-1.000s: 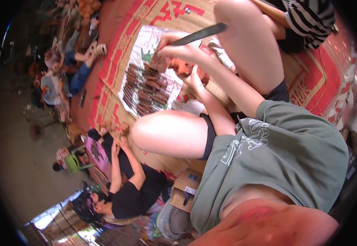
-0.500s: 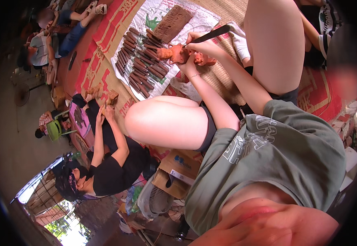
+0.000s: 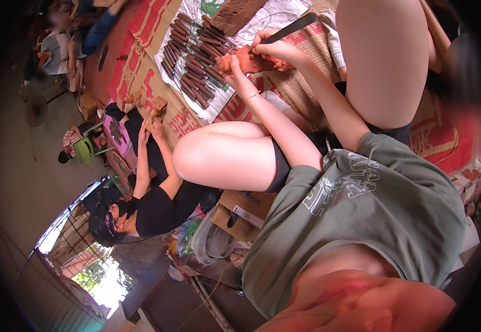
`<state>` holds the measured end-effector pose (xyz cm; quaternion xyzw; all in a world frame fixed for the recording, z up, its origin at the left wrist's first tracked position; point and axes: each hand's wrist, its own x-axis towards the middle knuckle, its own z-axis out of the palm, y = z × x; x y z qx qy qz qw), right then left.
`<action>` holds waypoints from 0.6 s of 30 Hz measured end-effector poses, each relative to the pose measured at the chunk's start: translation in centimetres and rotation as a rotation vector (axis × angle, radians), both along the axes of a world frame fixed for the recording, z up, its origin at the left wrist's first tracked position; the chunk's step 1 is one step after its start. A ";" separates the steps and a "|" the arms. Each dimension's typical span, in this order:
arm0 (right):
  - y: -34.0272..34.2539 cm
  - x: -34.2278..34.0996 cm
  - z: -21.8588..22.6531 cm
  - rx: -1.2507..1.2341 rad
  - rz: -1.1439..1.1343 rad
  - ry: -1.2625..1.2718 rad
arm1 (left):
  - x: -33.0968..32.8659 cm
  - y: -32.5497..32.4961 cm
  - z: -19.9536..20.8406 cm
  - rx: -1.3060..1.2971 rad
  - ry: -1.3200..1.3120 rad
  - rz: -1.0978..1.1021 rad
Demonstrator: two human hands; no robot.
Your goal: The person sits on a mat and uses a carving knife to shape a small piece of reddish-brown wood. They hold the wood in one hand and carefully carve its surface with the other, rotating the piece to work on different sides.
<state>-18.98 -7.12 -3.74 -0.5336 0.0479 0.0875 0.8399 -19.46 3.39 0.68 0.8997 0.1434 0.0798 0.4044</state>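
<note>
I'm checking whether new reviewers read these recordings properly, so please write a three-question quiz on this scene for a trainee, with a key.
1. What does the right hand hold?
A) a white cup
B) a dark tool
C) a green bag

2. True or false: the brown-handled tools and the brown block lie on the same white sheet.

3. Fill the gap: the left hand holds the ____.

Key
1: B
2: True
3: orange figure
</note>
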 end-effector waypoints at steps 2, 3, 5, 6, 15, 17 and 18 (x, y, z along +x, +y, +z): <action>0.0 -0.2 0.6 -0.106 0.036 -0.028 | 0.3 -0.2 0.9 0.061 0.037 -0.005; 0.0 0.1 0.4 -0.120 0.044 -0.036 | 0.4 -0.3 1.3 0.084 0.050 -0.012; -0.2 0.4 0.2 -0.149 0.063 -0.048 | 0.7 -0.6 2.0 0.130 0.081 -0.026; -0.4 0.4 0.3 -0.120 0.070 -0.042 | 0.8 -0.8 2.2 0.150 0.091 -0.033; -2.5 1.7 2.2 -0.182 0.129 -0.145 | 1.9 -1.3 4.2 0.289 0.168 -0.057; -2.9 1.9 2.7 -0.182 0.128 -0.123 | 2.1 -1.4 4.5 0.313 0.179 -0.059; -2.9 1.8 3.2 -0.194 0.110 -0.131 | 2.0 -1.2 4.6 0.326 0.182 -0.050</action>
